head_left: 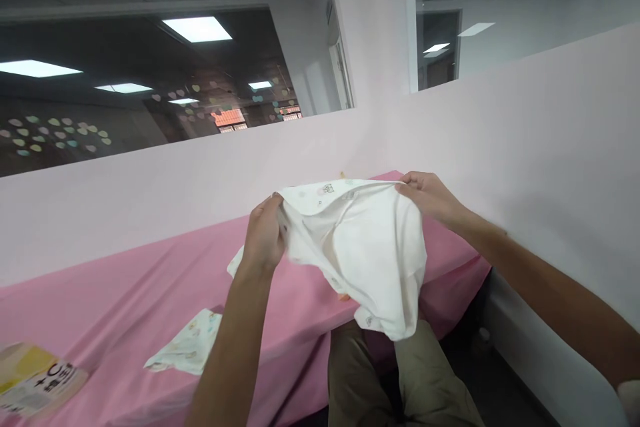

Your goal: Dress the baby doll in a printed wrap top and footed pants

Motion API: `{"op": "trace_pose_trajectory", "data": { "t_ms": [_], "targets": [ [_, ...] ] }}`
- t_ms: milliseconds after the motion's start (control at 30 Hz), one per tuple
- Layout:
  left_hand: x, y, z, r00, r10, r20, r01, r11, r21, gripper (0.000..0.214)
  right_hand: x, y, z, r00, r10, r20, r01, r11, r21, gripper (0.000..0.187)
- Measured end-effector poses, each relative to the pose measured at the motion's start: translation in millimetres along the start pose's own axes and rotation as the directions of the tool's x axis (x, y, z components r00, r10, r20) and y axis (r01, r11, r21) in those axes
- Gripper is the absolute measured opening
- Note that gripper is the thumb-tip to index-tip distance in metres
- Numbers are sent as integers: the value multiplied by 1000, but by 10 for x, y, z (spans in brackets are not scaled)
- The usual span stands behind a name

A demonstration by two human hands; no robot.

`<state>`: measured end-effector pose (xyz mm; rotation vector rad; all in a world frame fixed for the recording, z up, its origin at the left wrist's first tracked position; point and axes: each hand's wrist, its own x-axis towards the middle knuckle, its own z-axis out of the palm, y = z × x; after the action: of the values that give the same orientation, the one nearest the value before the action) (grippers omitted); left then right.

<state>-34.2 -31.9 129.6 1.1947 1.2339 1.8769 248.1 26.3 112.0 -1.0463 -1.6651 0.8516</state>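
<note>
A white baby garment (375,247) with small printed figures hangs stretched between my two hands, above the pink-covered surface. My left hand (265,230) is closed on its left upper edge. At the right upper corner, my right hand (427,193) pinches the cloth between thumb and fingers. The garment's upper edge is pulled nearly straight, and its lower part droops in loose folds over my knees. Behind my left wrist a bit of white cloth (235,261) shows. Small orange and yellowish bits, partly covered by the garment, cannot be made out.
The pink cloth (165,280) covers a long surface against the white wall (200,187). A folded printed cloth (187,345) lies left of my left forearm. At the lower left is a yellow and white package (40,379). Windows (150,93) stand above the wall.
</note>
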Motion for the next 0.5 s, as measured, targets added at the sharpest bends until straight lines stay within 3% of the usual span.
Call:
{"op": "trace_pose_trajectory", "data": {
  "t_ms": [67, 133, 167, 233, 300, 333, 367, 400, 500],
  "targets": [
    [6, -1, 20, 999, 4, 44, -4, 1000, 1, 23, -29, 46, 95, 995, -79, -56, 65, 974, -219, 18],
    [-30, 19, 85, 997, -8, 82, 5, 1000, 30, 24, -128, 62, 235, 953, -295, -75, 234, 869, -436, 22],
    [-63, 41, 133, 994, -25, 109, 20, 999, 47, 24, -205, 51, 319, 896, -442, -36, 361, 773, -522, 27],
    [-147, 108, 255, 976, -74, 204, 59, 995, 78, 22, -387, -7, 500, 697, -697, 169, 627, 479, -614, 34],
    [-232, 188, 388, 937, -126, 326, 102, 991, 91, 21, -548, -98, 669, 454, -785, 421, 792, 139, -594, 35],
    [-263, 223, 450, 915, -147, 376, 122, 989, 88, 21, -599, -145, 737, 366, -777, 512, 820, 9, -572, 34],
    [-283, 251, 503, 896, -162, 414, 141, 987, 80, 21, -626, -188, 789, 307, -757, 577, 827, -88, -556, 32],
    [-289, 270, 545, 881, -173, 440, 158, 985, 71, 22, -629, -223, 825, 278, -736, 618, 820, -153, -551, 29],
    [-238, 261, 597, 839, -227, 494, 217, 973, 77, 26, -551, -277, 840, 239, -707, 665, 796, -249, -551, 23]
  ]
}}
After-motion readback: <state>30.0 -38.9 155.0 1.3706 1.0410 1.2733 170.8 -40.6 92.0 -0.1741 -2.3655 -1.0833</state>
